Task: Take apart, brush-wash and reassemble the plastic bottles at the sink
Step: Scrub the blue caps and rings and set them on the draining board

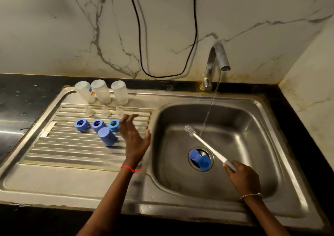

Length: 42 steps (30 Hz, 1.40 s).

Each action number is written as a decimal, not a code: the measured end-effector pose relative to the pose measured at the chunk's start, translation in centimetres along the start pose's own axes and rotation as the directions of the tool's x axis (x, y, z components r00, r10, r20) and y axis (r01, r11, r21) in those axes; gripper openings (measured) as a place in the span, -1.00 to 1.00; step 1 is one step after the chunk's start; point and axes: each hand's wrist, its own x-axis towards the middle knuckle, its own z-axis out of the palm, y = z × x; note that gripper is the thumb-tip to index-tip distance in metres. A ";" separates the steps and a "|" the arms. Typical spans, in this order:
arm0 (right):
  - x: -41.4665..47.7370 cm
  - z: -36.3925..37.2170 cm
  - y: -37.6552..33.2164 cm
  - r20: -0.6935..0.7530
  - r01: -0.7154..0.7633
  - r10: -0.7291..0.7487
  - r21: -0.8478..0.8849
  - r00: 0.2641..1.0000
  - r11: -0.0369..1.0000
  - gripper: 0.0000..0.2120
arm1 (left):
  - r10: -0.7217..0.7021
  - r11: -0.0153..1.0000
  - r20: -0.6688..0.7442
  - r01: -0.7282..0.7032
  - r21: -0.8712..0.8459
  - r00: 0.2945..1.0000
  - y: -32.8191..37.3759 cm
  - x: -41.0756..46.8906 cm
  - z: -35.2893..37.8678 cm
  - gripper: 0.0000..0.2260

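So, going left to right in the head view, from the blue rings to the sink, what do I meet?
Dark blue plastic ring, second dark blue ring, lighter blue plastic ring, open left hand, blue plastic caps over the sink drain, right hand gripping the white bottle brush.

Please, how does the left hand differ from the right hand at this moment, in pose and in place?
The left hand is open, fingers spread, holding nothing; the right hand grips the white brush by its handle. The left hand is above the ribbed drainboard; the right hand is above the sink basin. The left wrist wears a red thread, the right wrist a thin bracelet. Both arms are bare.
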 end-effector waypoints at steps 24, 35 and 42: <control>0.5 1.0 1.8 -0.277 -0.254 0.341 0.305 0.899 0.918 -0.78 | -0.098 0.882 0.942 -0.409 0.232 0.322 5.3 -10.5 22.5 -0.55; 0.6 1.4 2.5 -0.230 -0.286 0.400 0.406 0.887 0.868 -0.76 | -0.213 0.717 0.687 0.589 -0.374 0.695 7.4 -0.3 21.9 -0.55; 0.7 1.8 2.8 -0.240 -0.298 0.419 0.414 0.876 0.860 -0.74 | -0.086 0.554 0.724 0.637 -0.536 0.684 7.9 1.7 19.6 -0.51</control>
